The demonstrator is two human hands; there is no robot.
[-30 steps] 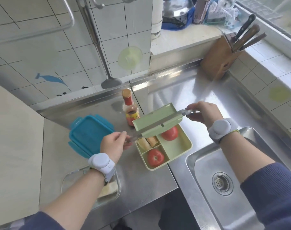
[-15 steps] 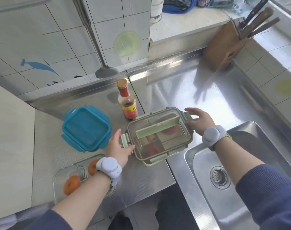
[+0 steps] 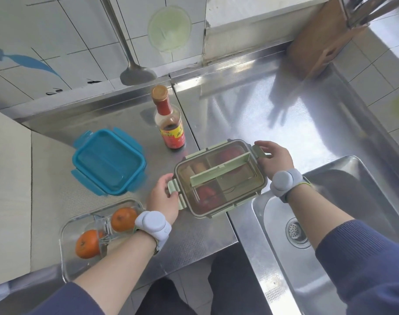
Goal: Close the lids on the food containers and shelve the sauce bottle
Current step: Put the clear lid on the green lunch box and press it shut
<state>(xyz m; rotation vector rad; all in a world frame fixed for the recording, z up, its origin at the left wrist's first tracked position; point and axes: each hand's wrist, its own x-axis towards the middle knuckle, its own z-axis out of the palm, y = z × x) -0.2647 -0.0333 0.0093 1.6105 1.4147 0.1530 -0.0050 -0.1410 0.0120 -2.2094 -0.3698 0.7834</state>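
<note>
A green food container (image 3: 220, 177) sits on the steel counter with its clear lid lying on top; tomatoes and bread show through. My left hand (image 3: 163, 195) pinches the green latch on its left end. At the right end, my right hand (image 3: 272, 156) holds the other latch. Behind it stands a sauce bottle (image 3: 170, 118) with a brown cap and red label. A blue lid (image 3: 108, 161) lies to the left. Near the front edge, an open glass container (image 3: 80, 235) holds two orange fruits, partly hidden by my left forearm.
A steel sink (image 3: 330, 223) lies to the right of the green container. A wooden knife block (image 3: 323, 39) stands at the back right. A ladle (image 3: 137, 73) hangs against the tiled wall behind the bottle. A pale wooden board (image 3: 7, 189) covers the left.
The lid, held tilted above the green container a second ago, now lies flat on it. Both hands have shifted to the end latches. The view has tilted down.
</note>
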